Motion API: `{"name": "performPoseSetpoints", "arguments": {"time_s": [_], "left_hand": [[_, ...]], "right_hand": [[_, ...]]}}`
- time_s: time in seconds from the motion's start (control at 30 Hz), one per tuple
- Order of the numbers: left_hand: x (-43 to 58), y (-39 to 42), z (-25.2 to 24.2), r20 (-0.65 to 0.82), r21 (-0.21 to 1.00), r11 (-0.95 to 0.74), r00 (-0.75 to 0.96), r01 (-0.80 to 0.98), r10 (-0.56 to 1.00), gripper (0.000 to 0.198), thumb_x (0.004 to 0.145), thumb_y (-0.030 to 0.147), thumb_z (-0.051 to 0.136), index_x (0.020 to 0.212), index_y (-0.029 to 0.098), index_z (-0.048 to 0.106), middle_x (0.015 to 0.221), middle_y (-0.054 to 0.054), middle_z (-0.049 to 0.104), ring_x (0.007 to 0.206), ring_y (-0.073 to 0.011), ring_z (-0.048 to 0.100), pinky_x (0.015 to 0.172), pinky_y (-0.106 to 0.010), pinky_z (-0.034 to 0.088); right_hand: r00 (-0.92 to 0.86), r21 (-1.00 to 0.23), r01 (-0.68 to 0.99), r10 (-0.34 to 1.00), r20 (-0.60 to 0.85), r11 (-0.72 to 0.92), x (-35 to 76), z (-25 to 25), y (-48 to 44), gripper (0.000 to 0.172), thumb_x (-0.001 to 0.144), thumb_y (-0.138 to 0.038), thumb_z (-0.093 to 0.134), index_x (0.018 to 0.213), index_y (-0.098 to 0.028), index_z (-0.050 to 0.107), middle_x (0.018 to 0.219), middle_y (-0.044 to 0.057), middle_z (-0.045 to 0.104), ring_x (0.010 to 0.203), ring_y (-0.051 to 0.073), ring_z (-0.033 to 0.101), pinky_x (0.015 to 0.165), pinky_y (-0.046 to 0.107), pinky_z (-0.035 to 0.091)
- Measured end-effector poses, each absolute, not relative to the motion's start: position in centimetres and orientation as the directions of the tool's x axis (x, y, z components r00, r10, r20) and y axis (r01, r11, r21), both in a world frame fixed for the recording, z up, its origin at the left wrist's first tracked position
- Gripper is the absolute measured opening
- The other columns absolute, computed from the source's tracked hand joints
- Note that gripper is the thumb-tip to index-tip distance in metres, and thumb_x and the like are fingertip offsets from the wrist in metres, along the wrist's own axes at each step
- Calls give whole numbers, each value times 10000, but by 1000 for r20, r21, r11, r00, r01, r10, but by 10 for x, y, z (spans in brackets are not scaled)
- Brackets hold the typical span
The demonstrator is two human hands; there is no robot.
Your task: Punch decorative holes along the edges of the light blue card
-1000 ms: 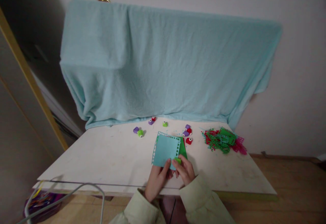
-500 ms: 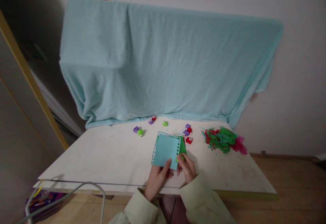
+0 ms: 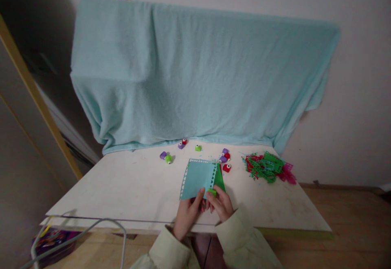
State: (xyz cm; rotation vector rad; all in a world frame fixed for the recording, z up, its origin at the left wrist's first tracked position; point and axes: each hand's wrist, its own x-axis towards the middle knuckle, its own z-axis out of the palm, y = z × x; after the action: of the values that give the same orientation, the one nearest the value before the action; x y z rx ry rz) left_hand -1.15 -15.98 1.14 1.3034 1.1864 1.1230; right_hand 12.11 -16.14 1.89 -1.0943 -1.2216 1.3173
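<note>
A light blue paper sheet [image 3: 197, 179] with punched holes along its left, top and right edges is in my left hand [image 3: 187, 216], the thumb resting on its lower part. Green paper [image 3: 219, 180] shows behind its right side. My right hand [image 3: 221, 206] grips a small lime-green punch [image 3: 211, 192] at the sheet's lower right edge. Some fingertips are hidden beneath the paper. Just beyond the sheet's upper right corner lies a red punch [image 3: 226, 168].
Several purple, red and green punches, including a green one [image 3: 168, 159], lie toward the back of the white table [image 3: 122, 191]. Cut paper strips [image 3: 264, 169] are heaped at the right. A light blue cloth [image 3: 207, 77] hangs behind. A grey metal tube [image 3: 91, 224] stands at front left.
The light blue sheet has shifted slightly left and down. The lime-green punch shows more fully and, with my right hand, sits slightly lower and further left.
</note>
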Motion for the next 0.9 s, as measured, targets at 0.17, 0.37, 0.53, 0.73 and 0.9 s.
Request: {"name": "performPoseSetpoints", "arguments": {"time_s": [0.17,0.37,0.53,0.73,0.9], "left_hand": [[-12,-161,12,-4,998,-3,105,67,994,426,875,505,463,675,145,568,562,-12,570,530,-145,542,556,-245,430],[-11,-160,11,-7,999,4,94,38,996,414,855,517,491,691,145,569,571,-5,575,521,-138,532,537,-243,422],[-11,-160,9,26,999,-29,110,30,994,409,855,516,498,712,141,575,585,-6,579,521,-134,532,538,-241,428],[-12,-161,5,-7,996,-5,127,91,992,433,857,541,479,753,136,591,614,-11,581,551,-134,524,558,-241,427],[-11,-161,4,10,999,-17,146,51,989,413,857,526,485,767,137,590,643,-13,581,571,-138,519,558,-246,426]], "right_hand": [[-81,-997,-79,997,16,9,121,16,-161,359,786,-534,604,743,-189,514,516,-21,553,421,104,448,404,221,328],[-30,-997,-63,999,40,38,119,10,-160,381,763,-552,618,701,-193,505,509,-21,544,422,109,449,408,226,334],[-33,-998,-44,998,52,50,122,10,-161,363,782,-527,606,698,-193,494,497,-26,538,396,98,426,388,221,320],[-20,-1000,-11,1000,10,10,127,11,-164,358,788,-498,616,659,-191,485,465,-46,489,388,87,397,367,207,302],[28,-999,-36,999,40,41,125,14,-163,338,792,-486,619,682,-187,506,477,-43,496,395,88,401,384,211,315]]}}
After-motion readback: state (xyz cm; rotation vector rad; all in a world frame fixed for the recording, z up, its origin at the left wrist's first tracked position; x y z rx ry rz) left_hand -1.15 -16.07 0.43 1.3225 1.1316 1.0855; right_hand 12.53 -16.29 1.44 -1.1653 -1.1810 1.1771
